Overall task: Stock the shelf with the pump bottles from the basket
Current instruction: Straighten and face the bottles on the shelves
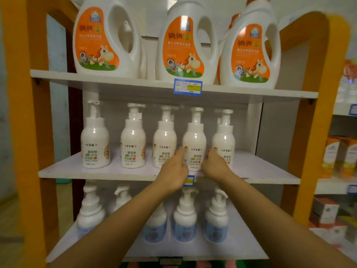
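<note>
Five white plastic pump bottles with green-and-orange labels standing upright in a row on the middle white shelf board (77, 172), the fourth from the left (194, 140) flanked at its base by both hands: left hand (174, 171) at 8 o'clock of it, fingers curled against its lower label; right hand (215, 165) at 4 o'clock, fingers bent against its side, firm grip or mere touch impossible to tell. Above, at 12 o'clock, three large white handled jugs with orange labels (185, 45); below, at 6 o'clock, at least four white pump bottles with blue labels (184, 219).
</note>
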Available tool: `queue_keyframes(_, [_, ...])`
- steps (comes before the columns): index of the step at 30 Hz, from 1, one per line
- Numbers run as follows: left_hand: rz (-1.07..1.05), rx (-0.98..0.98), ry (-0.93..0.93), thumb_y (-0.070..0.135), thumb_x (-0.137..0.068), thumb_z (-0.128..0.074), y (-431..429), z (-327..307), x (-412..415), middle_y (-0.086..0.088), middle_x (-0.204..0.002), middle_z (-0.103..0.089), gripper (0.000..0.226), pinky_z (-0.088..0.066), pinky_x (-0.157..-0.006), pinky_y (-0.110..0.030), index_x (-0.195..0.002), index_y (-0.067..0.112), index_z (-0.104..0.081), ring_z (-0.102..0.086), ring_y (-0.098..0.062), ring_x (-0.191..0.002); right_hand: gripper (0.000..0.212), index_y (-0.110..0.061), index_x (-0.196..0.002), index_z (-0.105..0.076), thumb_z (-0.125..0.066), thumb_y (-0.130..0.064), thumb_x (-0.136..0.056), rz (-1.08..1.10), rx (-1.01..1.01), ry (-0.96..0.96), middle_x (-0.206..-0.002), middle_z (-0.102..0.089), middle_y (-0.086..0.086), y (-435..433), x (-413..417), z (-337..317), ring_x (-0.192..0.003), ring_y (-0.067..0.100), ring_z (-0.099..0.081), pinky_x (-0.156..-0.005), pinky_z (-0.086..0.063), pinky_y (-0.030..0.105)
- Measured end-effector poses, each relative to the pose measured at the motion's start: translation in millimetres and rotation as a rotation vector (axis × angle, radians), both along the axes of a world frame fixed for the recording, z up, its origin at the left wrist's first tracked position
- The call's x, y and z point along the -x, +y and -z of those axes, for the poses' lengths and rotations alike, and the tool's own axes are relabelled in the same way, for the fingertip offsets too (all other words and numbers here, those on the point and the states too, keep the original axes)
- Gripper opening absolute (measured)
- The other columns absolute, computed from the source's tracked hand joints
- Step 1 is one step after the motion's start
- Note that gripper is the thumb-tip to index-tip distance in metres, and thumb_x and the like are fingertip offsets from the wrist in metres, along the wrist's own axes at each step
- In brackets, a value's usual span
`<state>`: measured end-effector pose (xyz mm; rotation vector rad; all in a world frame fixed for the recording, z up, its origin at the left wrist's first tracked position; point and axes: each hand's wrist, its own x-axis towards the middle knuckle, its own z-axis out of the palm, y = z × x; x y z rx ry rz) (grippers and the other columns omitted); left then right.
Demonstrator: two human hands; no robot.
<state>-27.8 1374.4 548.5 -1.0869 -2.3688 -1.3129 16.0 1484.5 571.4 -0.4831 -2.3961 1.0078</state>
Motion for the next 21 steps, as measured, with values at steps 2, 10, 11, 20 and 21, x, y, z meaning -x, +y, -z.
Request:
queue_keyframes(2, [-0.027,0.04,-0.045,0.007,-0.09,-0.034,8,-3,5,-0.018,-0.112,-0.06,0.021,-0.05,-0.089,-0.046,-0.105,0.003,-0.047,-0.058,-0.031,-0.097,0.032,-0.002,-0.118,-0.046,-0.05,-0.004,-0.087,-0.052,-0.007,-0.022,-0.122,-0.058,0.018,1,3,2,-0.108,0.032,-0.058,-0.092,-0.049,0.041])
queue_keyframes(10, [-0.079,0.08,-0.065,0.003,-0.087,-0.034,19,-9,11,-0.02,-0.103,-0.063,0.018,-0.051,-0.084,-0.042,-0.091,0.0,-0.052,-0.059,-0.033,-0.092,0.032,-0.002,-0.119,-0.045,-0.046,-0.004,-0.087,-0.103,-0.046,-0.045,-0.125,-0.056,0.018,15,5,4,-0.112,0.034,-0.055,-0.097,-0.046,0.047])
queue_keyframes(11, [-0.08,0.094,-0.063,0.002,-0.087,-0.034,20,-11,11,-0.02,-0.1,-0.062,0.016,-0.05,-0.081,-0.039,-0.087,0.002,-0.05,-0.058,-0.032,-0.089,0.033,-0.001,-0.119,-0.045,-0.046,-0.003,-0.087,-0.095,-0.049,-0.045,-0.125,-0.056,0.018,16,6,3,-0.111,0.034,-0.055,-0.097,-0.046,0.045])
queue_keyframes(20, [-0.079,0.121,-0.022,0.004,-0.088,-0.034,26,-11,13,-0.014,-0.091,-0.059,0.013,-0.046,-0.074,-0.035,-0.085,0.005,-0.047,-0.054,-0.024,-0.078,0.033,0.0,-0.121,-0.039,-0.044,-0.004,-0.089,-0.074,-0.066,-0.095,-0.126,-0.053,0.02,15,8,2,-0.112,0.034,-0.054,-0.095,-0.047,0.042])
queue_keyframes(21, [-0.083,0.123,-0.028,0.004,-0.088,-0.034,26,-11,12,-0.015,-0.095,-0.06,0.015,-0.046,-0.076,-0.035,-0.09,0.003,-0.049,-0.055,-0.026,-0.082,0.033,0.001,-0.121,-0.039,-0.044,-0.004,-0.089,-0.081,-0.056,-0.094,-0.125,-0.053,0.02,15,7,2,-0.112,0.034,-0.054,-0.095,-0.047,0.042])
